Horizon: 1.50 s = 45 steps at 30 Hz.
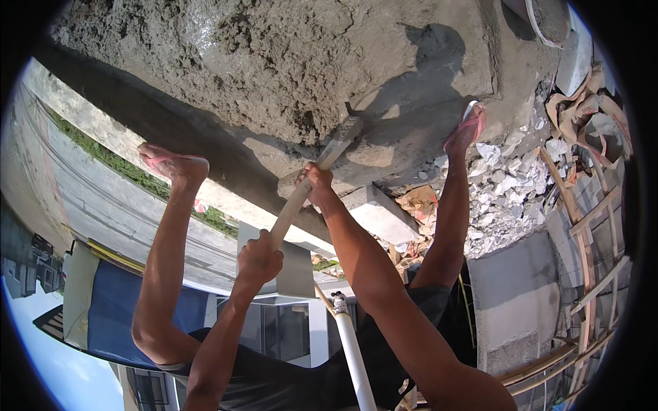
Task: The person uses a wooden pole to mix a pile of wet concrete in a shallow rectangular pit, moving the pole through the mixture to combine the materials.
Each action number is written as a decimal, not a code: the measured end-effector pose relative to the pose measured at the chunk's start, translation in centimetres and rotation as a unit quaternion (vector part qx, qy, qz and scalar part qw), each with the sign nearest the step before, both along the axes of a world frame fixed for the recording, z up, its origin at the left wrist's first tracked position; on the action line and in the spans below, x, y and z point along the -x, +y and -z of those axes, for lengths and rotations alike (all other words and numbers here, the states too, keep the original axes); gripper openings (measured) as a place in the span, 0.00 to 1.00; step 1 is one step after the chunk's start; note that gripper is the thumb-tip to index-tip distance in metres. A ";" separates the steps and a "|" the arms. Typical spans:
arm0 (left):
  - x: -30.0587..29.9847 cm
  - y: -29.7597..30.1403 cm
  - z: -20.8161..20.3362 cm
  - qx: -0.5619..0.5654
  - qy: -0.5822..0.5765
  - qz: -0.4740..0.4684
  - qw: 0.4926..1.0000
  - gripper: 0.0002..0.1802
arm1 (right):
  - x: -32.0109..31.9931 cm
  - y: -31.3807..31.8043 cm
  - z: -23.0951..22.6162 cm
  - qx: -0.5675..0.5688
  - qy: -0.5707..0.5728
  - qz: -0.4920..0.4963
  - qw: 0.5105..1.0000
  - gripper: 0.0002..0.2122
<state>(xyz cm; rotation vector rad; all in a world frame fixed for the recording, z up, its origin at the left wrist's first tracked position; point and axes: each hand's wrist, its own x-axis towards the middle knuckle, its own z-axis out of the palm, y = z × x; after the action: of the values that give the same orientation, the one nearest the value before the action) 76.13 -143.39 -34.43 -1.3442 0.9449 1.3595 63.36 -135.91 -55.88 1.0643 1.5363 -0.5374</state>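
Note:
Both my hands are closed around the pale wooden handle of a mortar-caked tool (291, 214). My left hand (260, 260) grips lower on the handle, nearer my body. Farther up, my right hand (317, 183) wraps round it close to the tool's working end. That end rests at the edge of a heap of wet grey mortar (267, 75); its blade shape cannot be made out, so I cannot tell whether it is a shovel or a hoe. My feet, in pink-strapped flip-flops, stand wide apart on either side.
A concrete ledge (89, 113) runs along the left, with a street below. Broken white rubble (504, 188) lies on the right, beside torn brown paper sacks (596, 113) and a wooden frame (582, 240). A concrete block (380, 216) sits near my right hand. A white pole (353, 363) rises below.

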 end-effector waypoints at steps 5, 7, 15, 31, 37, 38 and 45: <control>7.2 -4.0 -2.9 0.014 0.019 -0.024 0.999 0.19 | 5.8 0.5 0.1 0.062 -0.132 0.112 0.983 0.08; 8.2 -5.7 -4.9 0.003 0.015 -0.018 1.000 0.18 | 6.3 -0.5 -2.2 0.062 -0.133 0.115 0.983 0.08; 5.2 -11.6 -14.2 0.001 0.103 0.105 0.989 0.17 | 6.8 -3.1 -15.8 0.112 -0.026 0.186 0.976 0.08; -20.1 -9.9 -8.0 0.280 0.130 0.090 0.947 0.09 | -7.8 -11.8 -26.8 0.287 0.032 0.094 0.953 0.12; -18.3 -6.1 -12.2 0.291 0.107 0.046 0.950 0.08 | -5.6 -10.8 -28.1 0.334 -0.021 0.183 0.924 0.12; -16.7 -5.6 -12.5 0.273 0.112 0.058 0.954 0.10 | -4.4 -10.8 -26.2 0.299 -0.035 0.177 0.937 0.09; 2.1 3.4 -1.2 0.455 0.134 0.053 0.879 0.19 | 7.2 -18.5 -8.5 0.204 0.003 -0.053 0.978 0.09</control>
<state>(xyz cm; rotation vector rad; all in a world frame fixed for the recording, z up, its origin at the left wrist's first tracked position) 74.05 -140.02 -33.21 -1.7509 1.9773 1.0401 56.20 -154.43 -47.42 0.6615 1.4003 -0.7432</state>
